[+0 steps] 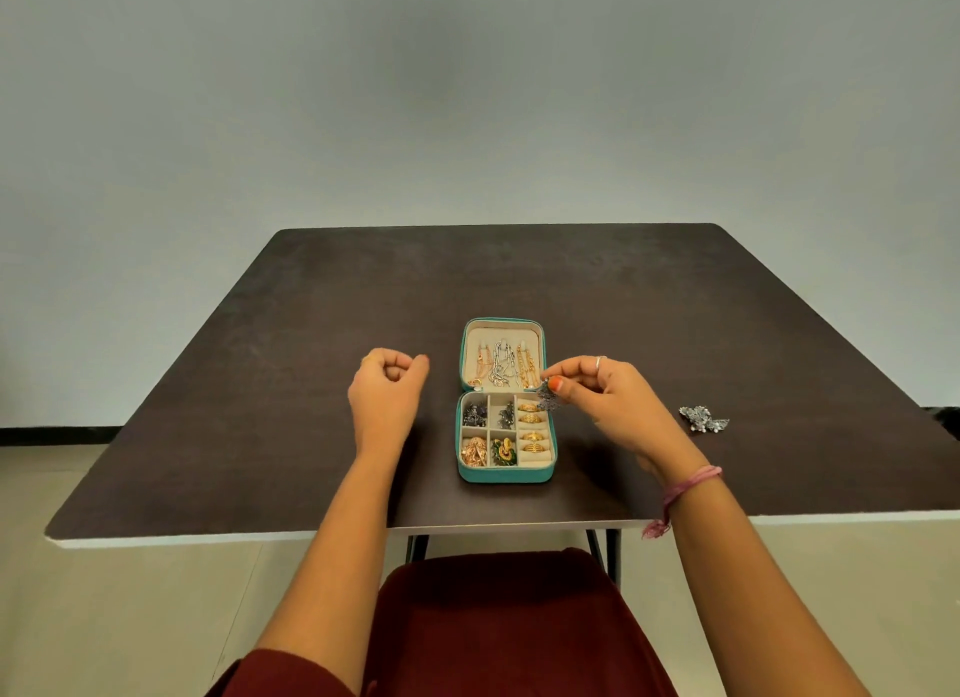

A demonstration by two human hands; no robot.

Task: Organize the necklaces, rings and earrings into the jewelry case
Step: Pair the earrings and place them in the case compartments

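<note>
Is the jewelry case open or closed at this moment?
Open. The jewelry case lies flat on the table; its lid is folded back with chains inside, and the compartments show rings and earrings.

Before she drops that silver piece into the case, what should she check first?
1. Right hand pinches the silver earring: ok.
2. Jewelry case lies open: ok.
3. Earring over an earring compartment: not ok, it hangs above the ring rolls.
4. Room in the grey earring compartments: cannot tell.
5. Left hand clear of the case: ok.
6. All pieces stored: not ok, a silver piece lies on the table.
</note>
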